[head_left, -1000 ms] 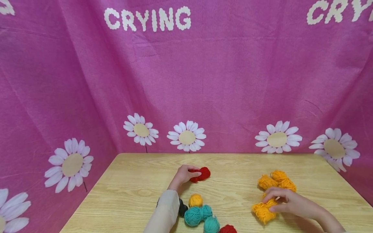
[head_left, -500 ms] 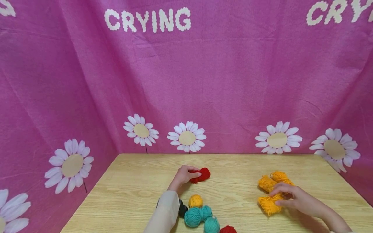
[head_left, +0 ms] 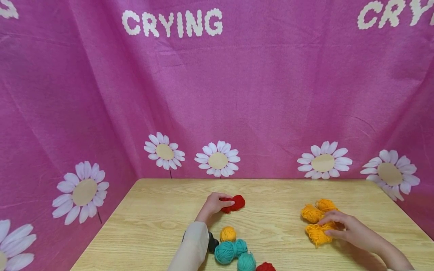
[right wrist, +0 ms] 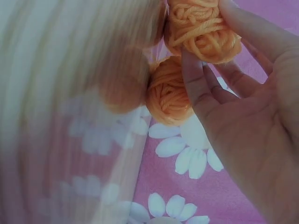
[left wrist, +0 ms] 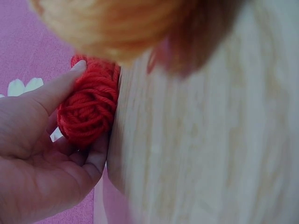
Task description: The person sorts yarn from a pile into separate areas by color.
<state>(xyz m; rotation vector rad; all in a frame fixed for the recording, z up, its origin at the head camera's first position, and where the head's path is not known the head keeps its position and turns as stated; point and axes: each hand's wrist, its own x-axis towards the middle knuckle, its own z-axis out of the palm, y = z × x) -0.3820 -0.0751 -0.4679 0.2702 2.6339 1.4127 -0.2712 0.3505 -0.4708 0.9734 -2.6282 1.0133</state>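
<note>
Toward the back of the table, my left hand (head_left: 214, 204) holds red yarn (head_left: 239, 202). The left wrist view shows thumb and fingers around a wound red yarn ball (left wrist: 88, 109) lying against the tabletop. On the right side, my right hand (head_left: 354, 229) pinches an orange yarn ball (head_left: 317, 235). Just behind it sit more orange yarn balls (head_left: 311, 213), one of them partly covered by the hand. In the right wrist view, the held orange yarn ball (right wrist: 205, 32) is between thumb and fingers, with another orange yarn ball (right wrist: 168, 91) close by.
Near the front middle of the wooden table (head_left: 271, 218) lie a yellow yarn ball (head_left: 228, 233), several teal yarn balls (head_left: 224, 252) and a red one (head_left: 265, 267) cut off by the frame edge. A black object (head_left: 213, 242) shows beside my left sleeve. A pink flowered cloth (head_left: 264, 94) hangs behind.
My right hand has moved away from me and slightly right with the orange yarn ball, closer to the other orange ones. My left hand stays in place on the red yarn.
</note>
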